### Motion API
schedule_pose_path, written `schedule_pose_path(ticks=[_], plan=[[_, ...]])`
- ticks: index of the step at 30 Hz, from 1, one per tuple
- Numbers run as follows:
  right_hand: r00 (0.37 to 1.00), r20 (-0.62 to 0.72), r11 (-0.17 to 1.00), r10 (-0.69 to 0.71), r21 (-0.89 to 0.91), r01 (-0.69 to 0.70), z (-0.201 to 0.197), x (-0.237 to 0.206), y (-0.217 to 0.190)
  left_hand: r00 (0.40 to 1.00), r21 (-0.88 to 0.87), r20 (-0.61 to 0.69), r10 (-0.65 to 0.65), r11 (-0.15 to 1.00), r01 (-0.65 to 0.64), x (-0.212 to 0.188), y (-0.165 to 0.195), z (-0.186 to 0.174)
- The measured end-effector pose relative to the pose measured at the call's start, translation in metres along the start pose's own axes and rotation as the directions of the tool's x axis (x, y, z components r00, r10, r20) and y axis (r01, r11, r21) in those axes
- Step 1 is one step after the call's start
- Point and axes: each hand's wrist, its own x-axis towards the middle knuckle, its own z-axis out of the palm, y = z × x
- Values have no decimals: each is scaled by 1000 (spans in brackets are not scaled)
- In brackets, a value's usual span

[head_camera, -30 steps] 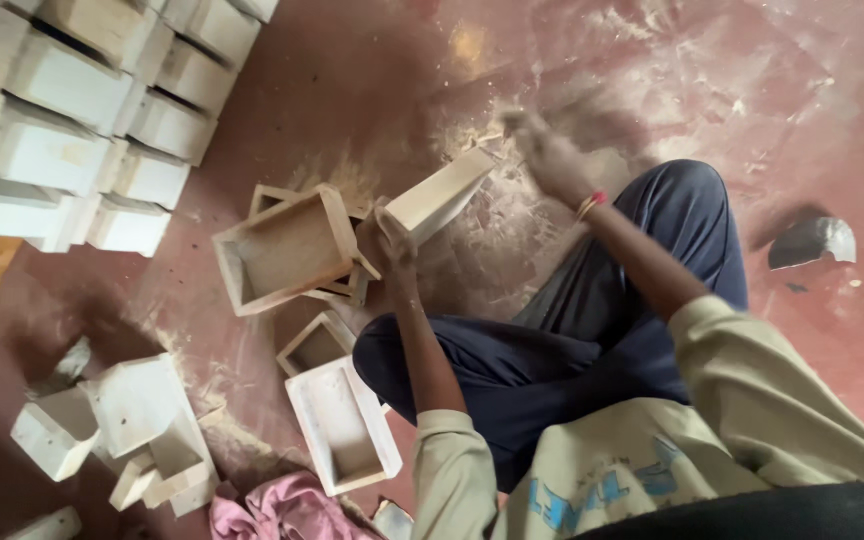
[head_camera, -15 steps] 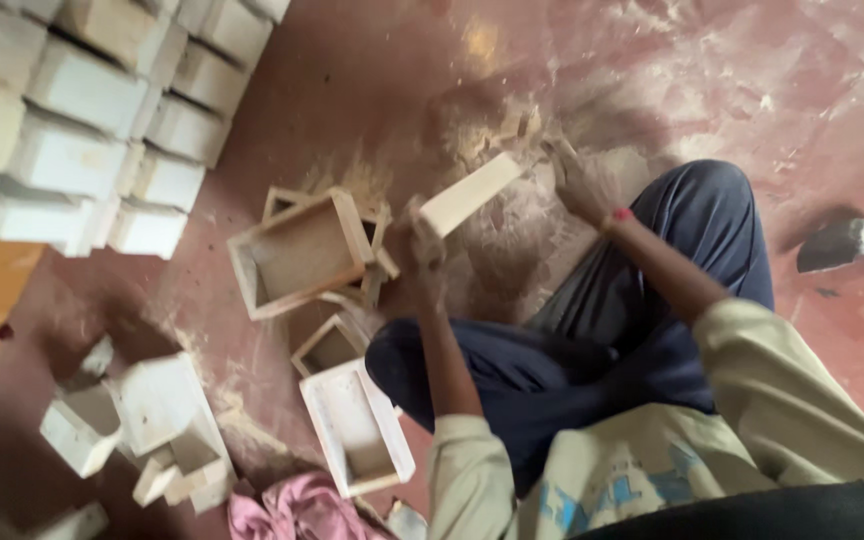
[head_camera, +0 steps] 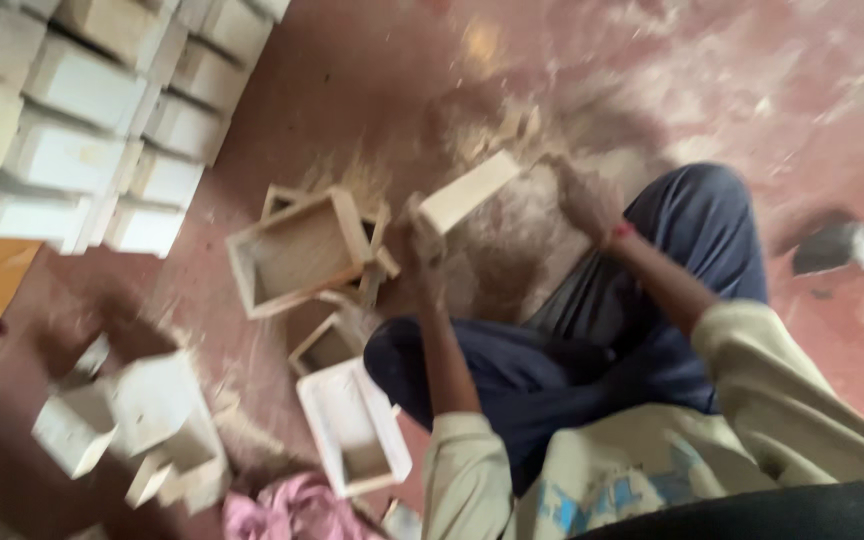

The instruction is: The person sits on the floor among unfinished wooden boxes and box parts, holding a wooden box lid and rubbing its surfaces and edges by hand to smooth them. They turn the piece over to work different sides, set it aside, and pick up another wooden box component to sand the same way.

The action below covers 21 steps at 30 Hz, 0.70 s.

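I sit on a red floor with my legs in dark blue trousers. My left hand grips the near end of a pale wooden board, held tilted above the floor. My right hand, with a red band at the wrist, rests at the board's far end, over a patch of sawdust; the blur hides whether it holds anything. An open wooden box frame lies just left of my left hand.
Stacked white-painted boxes fill the upper left. More small boxes lie at lower left, a white tray-like box by my knee, and a pink cloth beneath it. A dark object lies at right.
The view has shifted slightly, so everything sits a little further right and lower in frame. My right hand has moved from the far sawdust towards the board's end. The left hand keeps its grip.
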Motion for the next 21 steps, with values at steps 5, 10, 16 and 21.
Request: schedule_pose_path(ticks=[5,10,16,21], plan=[[985,-76,956,-156,241,170,-25,-44,-76,999,-18,11,-34,999,35,2,4,-2],[978,6,969,-207,138,204,30,-59,-91,997,-67,17,-72,995,73,9,18,-9],[994,107,998,38,-54,-32,29,26,2,998,-66,-16,-56,996,54,13,28,-13],[986,-93,931,-137,327,160,-18,1,-54,997,-73,-16,-80,994,79,15,24,-19]])
